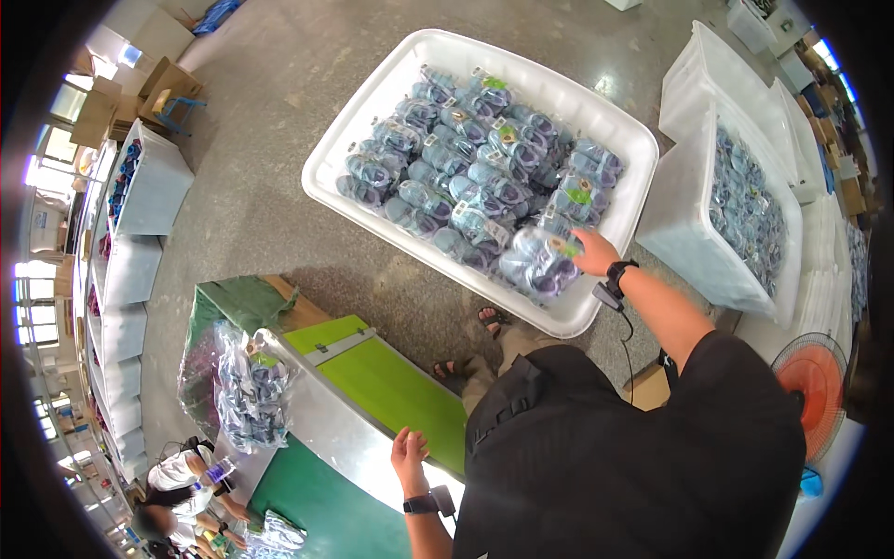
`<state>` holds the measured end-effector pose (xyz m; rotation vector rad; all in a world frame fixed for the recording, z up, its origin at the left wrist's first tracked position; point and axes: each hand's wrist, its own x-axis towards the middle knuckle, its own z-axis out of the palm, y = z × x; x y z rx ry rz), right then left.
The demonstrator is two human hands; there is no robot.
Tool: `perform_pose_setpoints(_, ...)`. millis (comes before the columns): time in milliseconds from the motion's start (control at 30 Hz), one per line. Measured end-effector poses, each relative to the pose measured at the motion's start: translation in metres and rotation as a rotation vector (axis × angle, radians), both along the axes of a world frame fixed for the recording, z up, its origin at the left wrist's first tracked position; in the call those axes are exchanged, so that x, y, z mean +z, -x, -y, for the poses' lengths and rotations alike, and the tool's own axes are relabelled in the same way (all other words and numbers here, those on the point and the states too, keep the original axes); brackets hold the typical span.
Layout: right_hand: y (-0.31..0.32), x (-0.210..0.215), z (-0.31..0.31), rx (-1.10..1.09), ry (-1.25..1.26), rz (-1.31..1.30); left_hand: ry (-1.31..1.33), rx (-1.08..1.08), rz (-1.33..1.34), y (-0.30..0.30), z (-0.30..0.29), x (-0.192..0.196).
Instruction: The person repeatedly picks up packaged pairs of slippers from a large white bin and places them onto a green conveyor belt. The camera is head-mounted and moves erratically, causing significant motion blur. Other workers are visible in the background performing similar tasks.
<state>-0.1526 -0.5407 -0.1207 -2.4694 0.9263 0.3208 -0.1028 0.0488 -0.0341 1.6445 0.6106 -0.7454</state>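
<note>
My right hand (596,253) reaches over a large white tub (372,79), its fingers closed on the edge of a clear-bagged pair of shoes (538,265). That pair is pale blue and purple, slightly blurred, at the tub's near right corner. Rows of similar bagged shoes (456,149) fill the tub, some with green labels. Beside the metal edge of a green-topped workbench (326,484), my left hand (410,447) hangs with loosely bent fingers and holds nothing. Both wrists wear dark bands.
A bright green panel (372,359) runs along the bench. More bagged shoes (251,391) are heaped at its far left end. Another person (182,484) works at lower left. A white bin (689,214) of shoes and an orange fan (810,382) stand at right.
</note>
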Motion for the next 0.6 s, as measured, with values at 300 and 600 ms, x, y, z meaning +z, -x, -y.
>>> perform_pose_setpoints(300,0.021,-0.041,-0.030,-0.079,-0.329,-0.097,-0.046,0.125,-0.039,0.038,-0.047,-0.037)
perform_pose_setpoints(600,0.004,-0.075,-0.064,0.272,-0.305,-0.008,-0.102,0.178,-0.029,0.055,-0.100,-0.077)
